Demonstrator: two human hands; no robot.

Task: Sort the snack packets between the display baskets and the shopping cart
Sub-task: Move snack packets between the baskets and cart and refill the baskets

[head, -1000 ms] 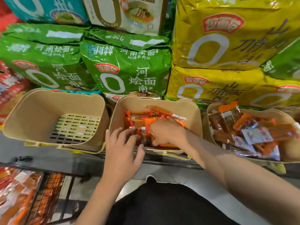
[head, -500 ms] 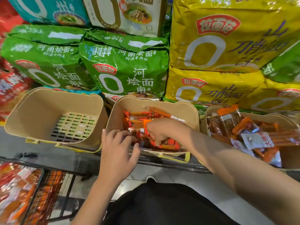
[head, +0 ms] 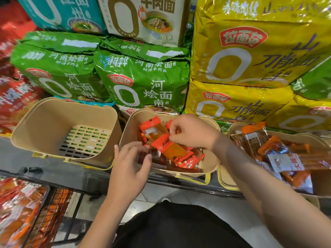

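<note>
Three beige display baskets stand in a row on the shelf. The left basket (head: 44, 126) holds nothing; its slotted floor shows. The middle basket (head: 211, 165) holds several orange snack packets (head: 180, 156). My right hand (head: 191, 131) pinches a bunch of these packets and lifts them above the basket. At the basket's front left rim, my left hand (head: 130, 169) hovers with fingers spread, touching the packets' lower edge. The right basket (head: 311, 140) is full of orange and clear packets (head: 279, 154). The shopping cart (head: 53, 208) at the lower left holds more packets (head: 16, 208).
Large green noodle bags (head: 143, 77) and yellow noodle bags (head: 250, 56) are stacked right behind the baskets. Red bags (head: 16, 93) sit at the far left. A grey shelf ledge (head: 59, 169) runs in front of the baskets.
My right hand has risen out of the middle basket with a bunch of orange packets. My left hand moved right and up toward them.
</note>
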